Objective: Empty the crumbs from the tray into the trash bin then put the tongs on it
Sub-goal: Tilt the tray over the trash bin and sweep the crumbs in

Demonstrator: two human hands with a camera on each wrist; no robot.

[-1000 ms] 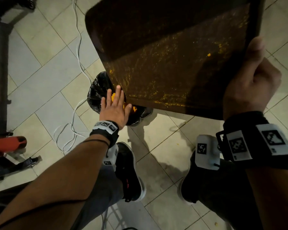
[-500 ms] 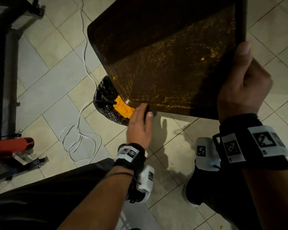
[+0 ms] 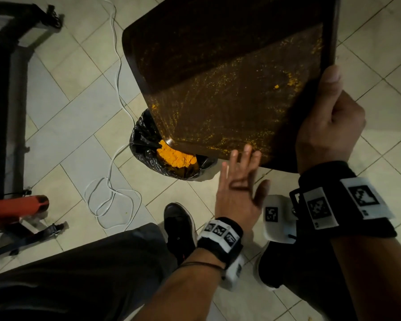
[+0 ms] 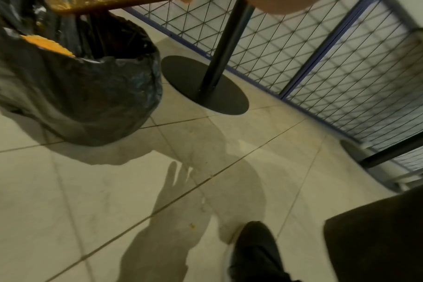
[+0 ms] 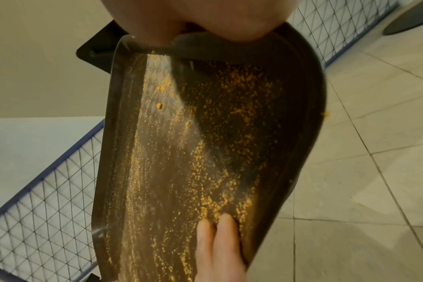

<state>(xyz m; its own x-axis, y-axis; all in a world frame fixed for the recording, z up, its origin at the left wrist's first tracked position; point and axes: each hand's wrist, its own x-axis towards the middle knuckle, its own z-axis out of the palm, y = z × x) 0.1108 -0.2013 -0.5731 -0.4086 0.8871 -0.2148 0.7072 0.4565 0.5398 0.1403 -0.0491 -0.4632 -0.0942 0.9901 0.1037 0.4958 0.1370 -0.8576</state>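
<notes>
A dark brown tray (image 3: 218, 66) dusted with fine orange crumbs is tilted, its low corner over the trash bin (image 3: 148, 144). The bin is lined with a black bag and holds a heap of orange crumbs (image 3: 175, 156). My right hand (image 3: 329, 126) grips the tray's near right edge, thumb lying along the rim. My left hand (image 3: 241, 179) is spread flat, its straight fingertips (image 5: 217, 229) touching the tray's crumbed surface (image 5: 205, 152) by the lower edge. The bin (image 4: 85, 85) also shows in the left wrist view. No tongs are in view.
Tiled floor all round. A white cable (image 3: 111, 188) loops on the floor left of the bin. A black frame with a red part (image 3: 16, 205) stands at the left. A black table post on a round base (image 4: 205, 84) and a wire mesh fence (image 4: 338, 66) stand beyond the bin. My shoes (image 3: 178, 225) are below.
My left hand has moved right from the bin's corner of the tray and opened flat against the tray's lower edge. The crumb heap in the bin now lies uncovered.
</notes>
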